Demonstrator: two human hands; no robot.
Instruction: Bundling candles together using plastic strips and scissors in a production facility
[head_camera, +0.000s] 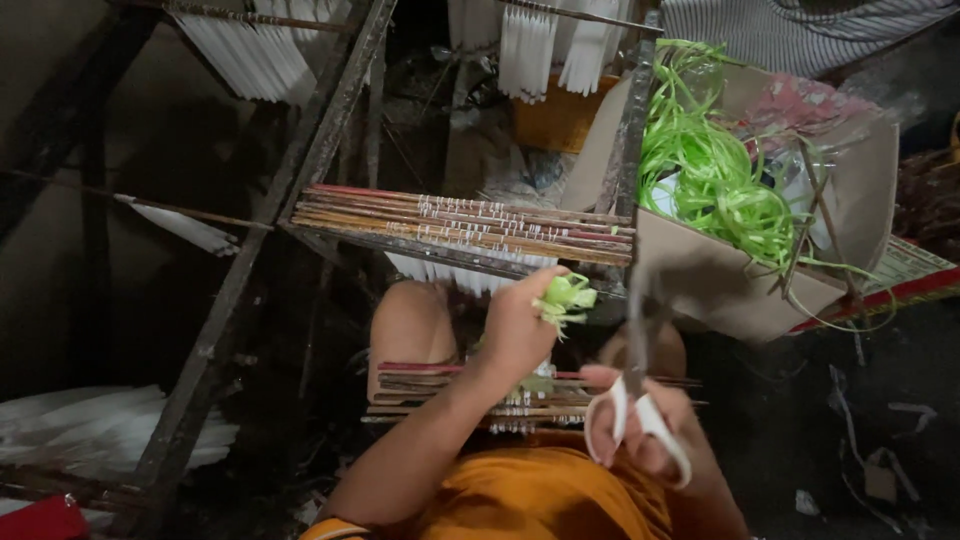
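The person wears an orange garment (545, 500), loose and softly creased, filling the bottom of the head view across the lap. At the lower left, an orange sleeve edge (330, 528) with a paler band wraps the upper arm (only a sliver of it shows). Below that edge the forearms are bare, as are both knees. The left hand (520, 330) and right hand (640, 425) are ungloved, with no rings or wristbands visible.

I take this for a dim candle-making workshop: white tapers (525, 50) hang from rods on the far rough wooden frame (330, 120), stick bundles (470, 225) rest across it, and a right-hand cardboard box (720, 285) holds green ribbon (710, 170).
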